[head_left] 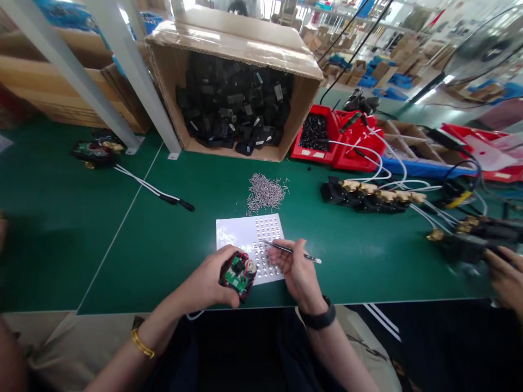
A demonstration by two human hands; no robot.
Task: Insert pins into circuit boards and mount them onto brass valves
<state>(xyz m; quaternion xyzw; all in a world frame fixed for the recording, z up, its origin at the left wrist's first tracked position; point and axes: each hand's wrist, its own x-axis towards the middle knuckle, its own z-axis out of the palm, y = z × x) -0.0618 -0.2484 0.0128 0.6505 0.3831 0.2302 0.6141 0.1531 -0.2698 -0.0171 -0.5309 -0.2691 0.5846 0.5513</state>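
Note:
My left hand [214, 277] is closed round a small black housing with a green circuit board [237, 272] facing up and red wires beside it. In my right hand [300, 269] is a pair of tweezers [286, 249], pinched between thumb and fingers. Their tip points left, over a white sheet [237, 228] that carries rows of small shiny round pieces. Whether the tips grip one of these is too small to tell. Just beyond the sheet lies a heap of small screws [265, 191].
A cardboard box [304, 68] full of black parts stands behind the screws. Red bins [314, 155] are to its right. Black units with brass fittings [371, 196] and white cables lie at right, near another person's hand [506, 275]. Another board unit [93, 152] sits left, beside metal posts [139, 81].

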